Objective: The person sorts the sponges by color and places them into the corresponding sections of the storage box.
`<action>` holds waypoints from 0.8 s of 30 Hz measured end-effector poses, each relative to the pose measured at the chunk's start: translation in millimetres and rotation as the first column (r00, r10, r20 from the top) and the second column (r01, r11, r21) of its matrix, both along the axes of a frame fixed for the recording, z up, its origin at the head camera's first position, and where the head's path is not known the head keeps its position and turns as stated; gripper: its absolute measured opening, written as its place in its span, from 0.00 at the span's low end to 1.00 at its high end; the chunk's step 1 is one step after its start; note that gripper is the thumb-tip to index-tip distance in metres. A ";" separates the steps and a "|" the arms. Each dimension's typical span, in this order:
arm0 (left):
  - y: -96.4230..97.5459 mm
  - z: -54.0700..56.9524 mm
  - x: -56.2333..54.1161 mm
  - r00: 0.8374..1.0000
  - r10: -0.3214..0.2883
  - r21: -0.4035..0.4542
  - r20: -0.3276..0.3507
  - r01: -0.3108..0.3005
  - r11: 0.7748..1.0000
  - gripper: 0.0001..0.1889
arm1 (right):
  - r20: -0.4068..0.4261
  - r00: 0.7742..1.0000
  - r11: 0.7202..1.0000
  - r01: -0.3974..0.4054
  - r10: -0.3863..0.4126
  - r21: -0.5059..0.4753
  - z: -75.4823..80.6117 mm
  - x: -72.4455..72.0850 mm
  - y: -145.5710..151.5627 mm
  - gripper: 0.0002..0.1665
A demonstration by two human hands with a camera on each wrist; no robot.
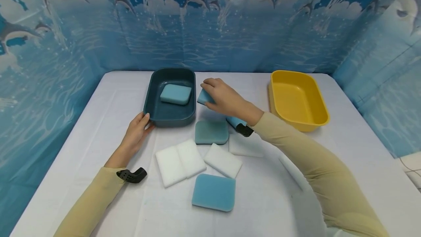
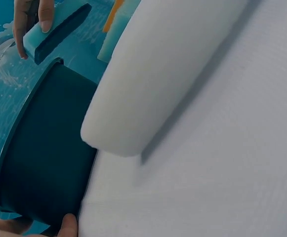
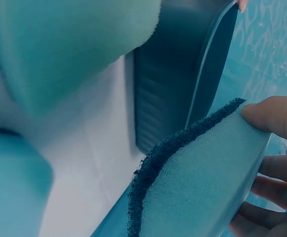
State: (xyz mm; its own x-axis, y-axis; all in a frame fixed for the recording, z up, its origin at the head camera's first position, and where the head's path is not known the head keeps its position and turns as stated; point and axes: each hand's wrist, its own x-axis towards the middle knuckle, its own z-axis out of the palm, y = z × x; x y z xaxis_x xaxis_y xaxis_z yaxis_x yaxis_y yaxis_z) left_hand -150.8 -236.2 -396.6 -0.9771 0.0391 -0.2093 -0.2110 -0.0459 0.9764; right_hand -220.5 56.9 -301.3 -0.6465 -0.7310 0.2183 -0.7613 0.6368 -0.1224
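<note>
In the head view my left hand (image 1: 135, 134) touches the near left corner of a dark teal bin (image 1: 174, 121), fingers at its wall. A light blue sponge (image 1: 175, 94) lies in that bin. Just right of the bin, my right hand (image 1: 223, 96) pinches another blue sponge (image 3: 197, 182) above the table; its dark scouring layer shows in the right wrist view. Below on the cloth lie a green-blue sponge (image 1: 211, 132), a blue sponge (image 1: 213, 192) and several white sponges (image 1: 223, 160). A further blue sponge (image 1: 235, 121) is partly hidden under my right wrist.
A yellow bin (image 1: 299, 100) stands at the back right of the white table (image 1: 131, 207), beyond my right forearm. A dolphin-print curtain (image 1: 210, 39) hangs behind the table and along its sides. One white sponge (image 1: 291, 171) is partly covered by my right sleeve.
</note>
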 end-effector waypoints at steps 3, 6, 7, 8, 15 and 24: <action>0.6 0.0 -0.4 1.000 -0.006 0.001 -0.003 0.006 1.000 0.30 | 0.004 1.000 1.000 0.002 -0.002 0.002 0.0 -1.9 -5.8 0.33; 0.7 -1.3 -0.3 1.000 -0.011 0.000 -0.010 0.011 1.000 0.29 | 0.015 1.000 1.000 -0.003 0.003 0.001 1.2 -2.3 -11.5 0.32; 0.9 -1.5 -0.3 1.000 -0.012 -0.001 -0.011 0.012 1.000 0.29 | 0.015 1.000 1.000 -0.005 0.005 0.003 1.5 -2.6 -13.1 0.33; 1.1 -1.8 -0.4 1.000 -0.013 0.001 -0.016 0.013 1.000 0.29 | 0.016 1.000 1.000 -0.008 0.008 0.003 2.4 -2.4 -14.7 0.33; 1.8 -1.7 0.9 1.000 -0.012 0.000 -0.024 0.012 1.000 0.29 | 0.005 0.999 0.999 -0.037 0.037 0.014 10.0 -0.2 -31.3 0.34; 2.0 -1.0 2.0 0.999 -0.023 0.014 -0.028 0.023 1.000 0.31 | -0.004 0.995 0.995 -0.098 0.098 0.006 18.8 2.4 -47.5 0.33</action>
State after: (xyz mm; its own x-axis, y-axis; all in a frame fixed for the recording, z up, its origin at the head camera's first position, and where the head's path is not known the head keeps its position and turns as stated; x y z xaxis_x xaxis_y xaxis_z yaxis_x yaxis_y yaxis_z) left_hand -148.8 -234.2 -397.7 -0.9813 0.0645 -0.1815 -0.1851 -0.0551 0.9812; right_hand -218.0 9.4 -282.5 -0.5704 -0.7923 0.2164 -0.8208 0.5595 -0.1151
